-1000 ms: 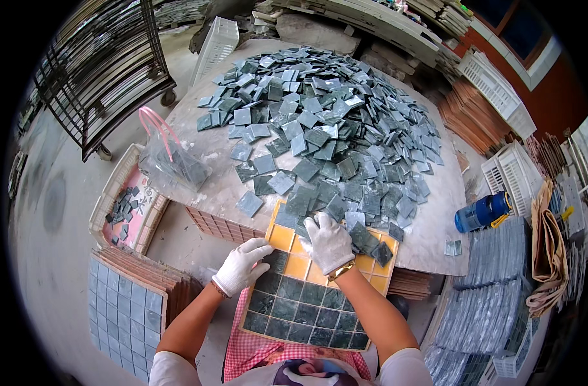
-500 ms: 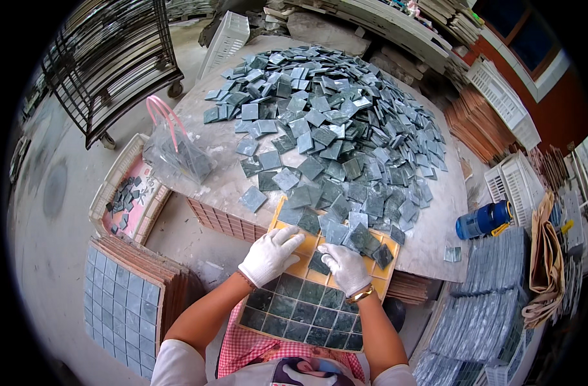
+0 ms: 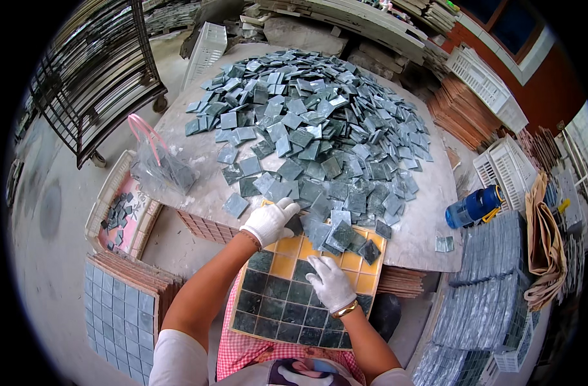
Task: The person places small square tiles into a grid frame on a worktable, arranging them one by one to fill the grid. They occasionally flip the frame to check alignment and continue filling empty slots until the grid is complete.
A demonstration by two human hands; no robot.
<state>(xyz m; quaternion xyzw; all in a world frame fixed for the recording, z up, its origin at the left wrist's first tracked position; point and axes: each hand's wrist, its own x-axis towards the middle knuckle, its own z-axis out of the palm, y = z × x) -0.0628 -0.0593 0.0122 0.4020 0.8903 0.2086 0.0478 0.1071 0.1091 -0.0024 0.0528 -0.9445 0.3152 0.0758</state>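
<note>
A yellow gridded tray lies in front of me, its near rows filled with dark green square stone tiles. My left hand, in a white glove, is at the tray's far left edge, fingers closed on a dark stone tile. My gloved right hand rests over the grid with fingers apart, its fingertips at a set tile. Several loose tiles lie across the tray's far side. Beyond them spreads a large heap of grey-green tiles on the table.
On the left are a plastic bag with pink handles, a crate of tile scraps and stacked tiled sheets. A blue bottle stands at right above stacked tile sheets. A black wheeled rack is far left.
My left hand has reached forward to the tray's far edge. My right hand has moved back and left over the grid. A tile now fills a cell at the left of the tray.
</note>
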